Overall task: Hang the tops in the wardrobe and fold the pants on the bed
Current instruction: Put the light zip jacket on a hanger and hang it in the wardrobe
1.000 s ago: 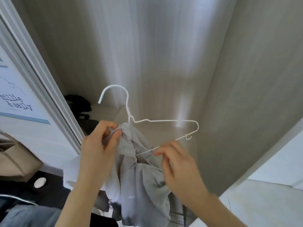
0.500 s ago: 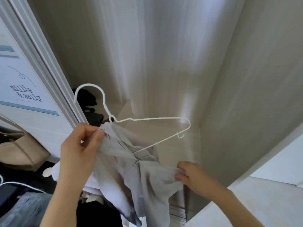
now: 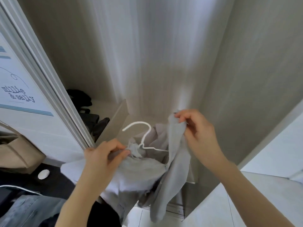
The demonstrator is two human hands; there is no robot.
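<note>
While facing the wardrobe [image 3: 147, 54], I am dressing a hanger [image 3: 144, 138].
My left hand [image 3: 105, 154] is pinching the grey top [image 3: 139, 169] at nine o'clock; my right hand [image 3: 196, 131] is gripping its edge at two o'clock.

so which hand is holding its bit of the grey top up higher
The right hand: it pinches a raised edge of the grey top, above the white hanger hook. The left hand grips fabric lower, by the hanger's neck.

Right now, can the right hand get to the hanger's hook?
Probably yes. The right hand pinches the gray top near the hook, which sticks up bare, but it would have to let go first.
</note>
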